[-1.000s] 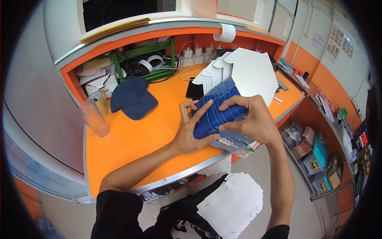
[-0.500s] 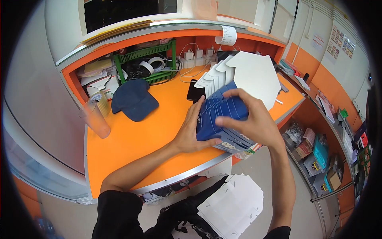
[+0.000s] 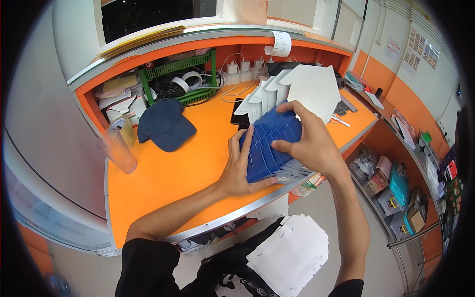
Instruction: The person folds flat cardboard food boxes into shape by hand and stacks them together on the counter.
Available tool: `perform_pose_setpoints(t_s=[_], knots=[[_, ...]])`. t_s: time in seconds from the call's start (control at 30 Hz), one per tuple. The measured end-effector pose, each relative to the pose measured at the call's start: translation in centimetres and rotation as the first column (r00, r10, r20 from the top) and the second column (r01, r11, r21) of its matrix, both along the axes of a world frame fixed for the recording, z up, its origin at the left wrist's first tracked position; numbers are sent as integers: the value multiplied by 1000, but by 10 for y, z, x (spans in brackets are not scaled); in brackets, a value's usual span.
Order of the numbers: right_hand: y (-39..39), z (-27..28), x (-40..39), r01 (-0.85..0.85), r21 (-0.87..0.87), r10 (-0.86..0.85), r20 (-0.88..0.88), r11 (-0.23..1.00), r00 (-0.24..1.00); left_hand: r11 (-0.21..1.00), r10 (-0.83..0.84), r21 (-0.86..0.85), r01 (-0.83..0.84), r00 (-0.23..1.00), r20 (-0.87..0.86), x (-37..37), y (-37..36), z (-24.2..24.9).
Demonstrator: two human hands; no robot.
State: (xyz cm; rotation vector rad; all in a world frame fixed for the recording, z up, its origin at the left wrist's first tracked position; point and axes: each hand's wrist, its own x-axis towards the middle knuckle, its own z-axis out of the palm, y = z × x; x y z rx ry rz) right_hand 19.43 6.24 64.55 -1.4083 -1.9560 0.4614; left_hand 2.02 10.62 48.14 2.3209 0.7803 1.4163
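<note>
Both hands grip a stack of flat blue printed carton blanks [image 3: 267,148], held tilted over the front edge of the desk. White flaps [image 3: 269,96] fan out at the top of the stack, and a broad white panel [image 3: 314,91] extends to the upper right. My left hand [image 3: 240,171] braces the stack's left side, thumb along the lower edge and fingers against the blue face. On the right side, my right hand [image 3: 314,141] pinches the blanks between curled fingers and thumb. Several white blanks [image 3: 292,255] lie on my lap.
A navy cap [image 3: 167,124] and a translucent cup [image 3: 118,151] stand at the left of the orange desk [image 3: 168,193]. Behind them is a green basket [image 3: 180,64] with cables and tape. A dark phone-like object [image 3: 239,113] lies behind the stack. Shelves [image 3: 391,198] line the right.
The carton stack has tilted so that more of its blue face shows and less of its printed lower side. The white panel has shifted slightly left. Both hands still hold the stack.
</note>
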Motion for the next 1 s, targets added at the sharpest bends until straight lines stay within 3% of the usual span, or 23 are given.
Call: perform_pose_setpoints(t_s=[0.13,0.33,0.4,0.53,0.63,0.7,0.77,0.83,0.9,0.97,1.0], knots=[[1,0,1,0,7,0,-32,1000,999,1000,17,-10,-17,1000,-4,-1,0,-3],[5,0,0,-46,3,46,49,999,998,997,-40,-70,42,999,22,0,0,-6],[7,3,0,-77,-80,86,115,994,990,996,-52,-64,54,998,27,0,1,-7],[14,2,6,-106,-42,111,154,994,982,991,-104,-75,109,992,73,-2,11,-13],[8,7,32,-121,-214,141,80,969,987,992,-108,-60,111,993,51,-11,22,-13],[14,-10,71,-243,-21,238,305,970,922,987,-135,-74,139,989,60,-17,29,-17],[23,-25,92,-218,-25,213,345,976,914,988,-131,-77,131,991,14,-20,35,-20],[27,-33,103,-266,-245,339,333,932,880,982,-165,-89,165,986,7,-21,38,-21],[20,-29,94,-275,-236,338,295,932,894,989,-129,-87,123,989,-73,-25,43,-25],[18,-30,87,-274,-75,275,490,959,827,988,-142,-73,134,983,-120,-27,49,-31],[20,-26,85,-312,-96,319,475,945,821,959,-218,-199,204,974,-55,-27,51,-37]])
